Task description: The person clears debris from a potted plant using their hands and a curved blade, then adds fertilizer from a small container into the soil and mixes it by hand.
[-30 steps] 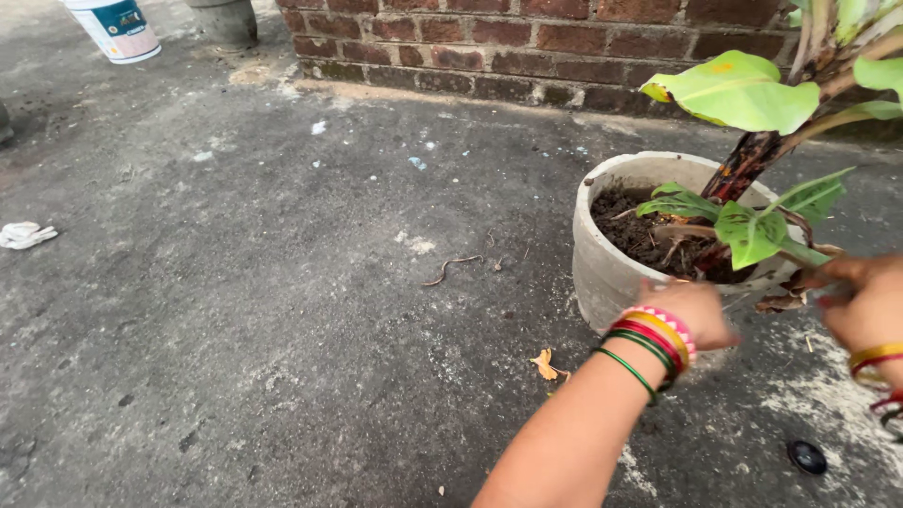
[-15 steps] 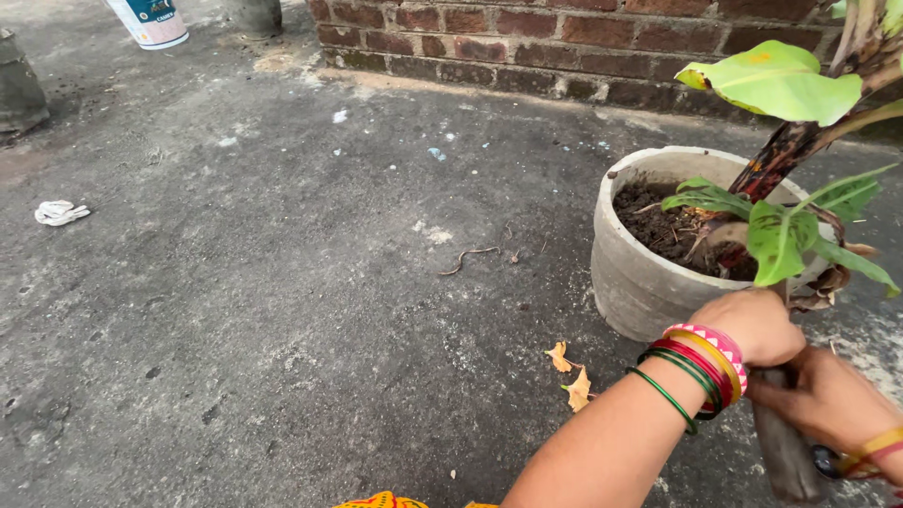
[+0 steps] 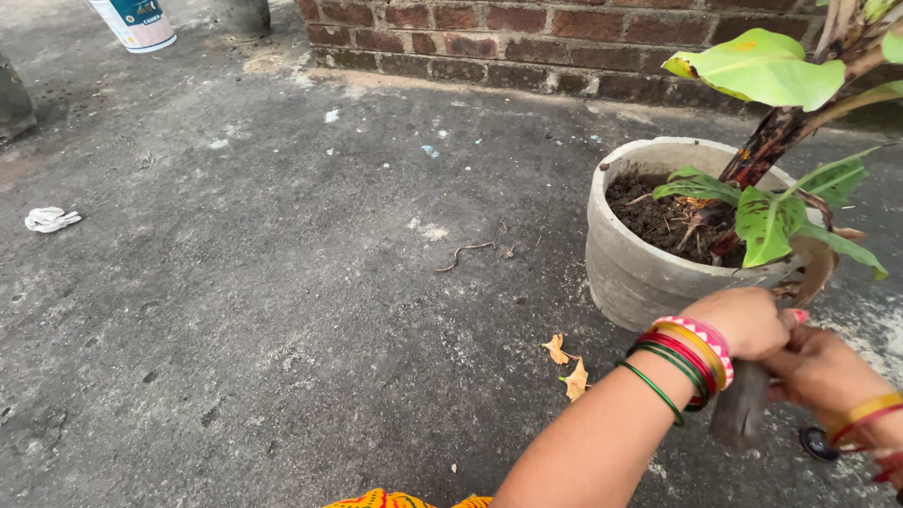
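A person is crouching over a grey concrete floor, looking down at both hands at the near right of the scene. The left hand [image 3: 748, 322], its wrist stacked with bright bangles [image 3: 685, 359], is curling closed around the upper part of a dark, dried leaf stalk [image 3: 741, 414]. The right hand [image 3: 820, 369] is sitting just right of it, touching the left hand and closing on the same stalk a little lower. Both hands are gripping it together.

The stalk's long axis is running nearly upright in the view: its loose lower end is hanging toward the near edge, below the hands, and its upper end is rising past a curled brown leaf [image 3: 813, 268] toward the plant. The plant [image 3: 764, 150] is standing just beyond the hands, farther away and slightly right, rooted in dark soil in a round grey pot [image 3: 628, 268]. The left hand is the nearer one to the pot, almost touching its near wall; whether it is actually in contact cannot be told.

Two dry orange leaves [image 3: 567, 364] are lying on the floor just left of the left forearm. A small black round object [image 3: 811, 442] is lying below the right wrist. A brick wall [image 3: 527, 38] is running along the far side, and a white bucket [image 3: 134, 23] is standing at far left.
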